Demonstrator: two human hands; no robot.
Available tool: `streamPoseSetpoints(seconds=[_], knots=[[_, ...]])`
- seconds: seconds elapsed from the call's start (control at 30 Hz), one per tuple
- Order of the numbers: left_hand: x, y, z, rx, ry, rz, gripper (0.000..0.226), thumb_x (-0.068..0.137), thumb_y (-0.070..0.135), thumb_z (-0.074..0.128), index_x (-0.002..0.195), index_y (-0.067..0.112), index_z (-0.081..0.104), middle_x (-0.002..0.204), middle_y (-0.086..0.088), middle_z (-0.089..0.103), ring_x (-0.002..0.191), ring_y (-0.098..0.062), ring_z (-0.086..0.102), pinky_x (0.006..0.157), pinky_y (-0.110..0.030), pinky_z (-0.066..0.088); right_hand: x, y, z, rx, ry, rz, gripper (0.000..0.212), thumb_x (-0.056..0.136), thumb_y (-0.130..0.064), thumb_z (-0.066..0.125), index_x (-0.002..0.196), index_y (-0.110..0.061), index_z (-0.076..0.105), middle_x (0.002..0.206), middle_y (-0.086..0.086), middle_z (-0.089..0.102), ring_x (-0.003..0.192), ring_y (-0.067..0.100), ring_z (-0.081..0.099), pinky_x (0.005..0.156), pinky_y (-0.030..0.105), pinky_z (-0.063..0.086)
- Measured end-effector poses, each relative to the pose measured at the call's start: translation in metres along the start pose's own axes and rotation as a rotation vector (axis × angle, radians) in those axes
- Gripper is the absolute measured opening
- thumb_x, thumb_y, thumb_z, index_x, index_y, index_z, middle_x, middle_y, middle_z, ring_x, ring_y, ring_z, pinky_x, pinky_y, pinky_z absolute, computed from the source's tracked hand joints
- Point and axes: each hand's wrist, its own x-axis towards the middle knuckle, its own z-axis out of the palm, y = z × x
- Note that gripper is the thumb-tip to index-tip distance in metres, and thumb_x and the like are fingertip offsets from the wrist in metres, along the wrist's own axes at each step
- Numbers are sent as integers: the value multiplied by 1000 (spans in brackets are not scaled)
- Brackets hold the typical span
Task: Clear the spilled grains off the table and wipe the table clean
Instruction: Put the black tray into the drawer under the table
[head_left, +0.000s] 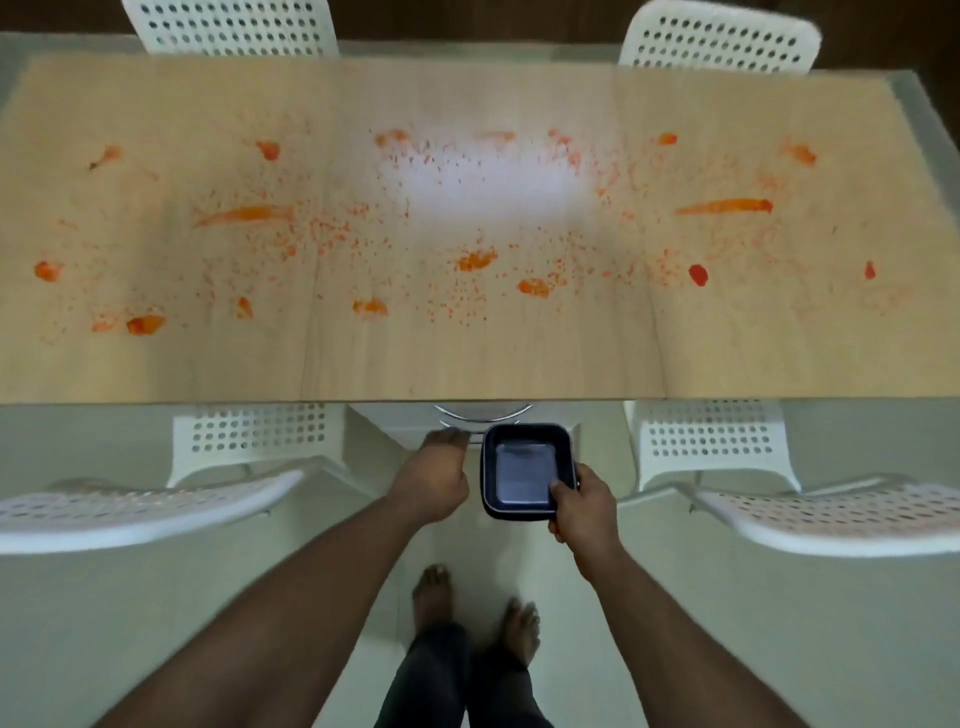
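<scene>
The counter (467, 358) ran past both side edges. A round metal rim (483, 413) lay mostly hidden under its near edge. The left hand's fingertips (447, 434) were blurred there. Glare (493, 192) washed out the orange grains (332, 234) at centre.

**Orange grains and smears on the wooden surface**

In front of me the pale wooden surface (467, 358) is covered with small orange grains (337, 234), spread mostly across the middle. Among them lie bigger orange smears (244, 214), two long streaks and many small blobs. The near strip stays mostly bare.
</scene>
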Motion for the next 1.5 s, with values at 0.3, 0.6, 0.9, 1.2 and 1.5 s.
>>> streamPoseSetpoints(seconds=[0.3,0.6,0.9,1.2,1.5], knots=[[70,-27,61,356,-140,11,95,91,24,67,167,10,12,172,-12,15,160,-31,11,119,-49,35,41,41,21,-5,17,-19,13,103,-9,54,105,-19,63,93,16,65,69,31,58,45,26,45],[21,-33,83,-31,-101,3,79,87,8,67,160,10,37,164,-12,39,156,-32,27,121,-41,35,10,51,15,142,73,-36,17,97,-6,62,96,-19,73,84,4,69,69,20,56,65,33,45],[-26,-10,98,-1249,333,-925,42,101,42,69,87,2,70,81,-19,76,77,-33,75,75,-45,66,28,40,36,-58,36,-4,21,104,-33,57,91,-18,64,84,13,67,74,35,67,66,45,57],[-38,-11,125,-1472,407,-1064,30,98,29,76,89,3,65,94,-21,76,85,-33,77,73,-40,66,87,52,84,-285,-106,74,12,100,-30,58,93,-21,62,98,15,71,89,38,72,81,54,64],[-33,-5,117,-1565,405,-1053,28,100,25,74,98,-1,64,108,-24,73,89,-36,77,68,-37,65,79,39,61,-593,-159,1,18,97,-6,54,100,4,68,93,16,67,87,32,64,70,28,44]])
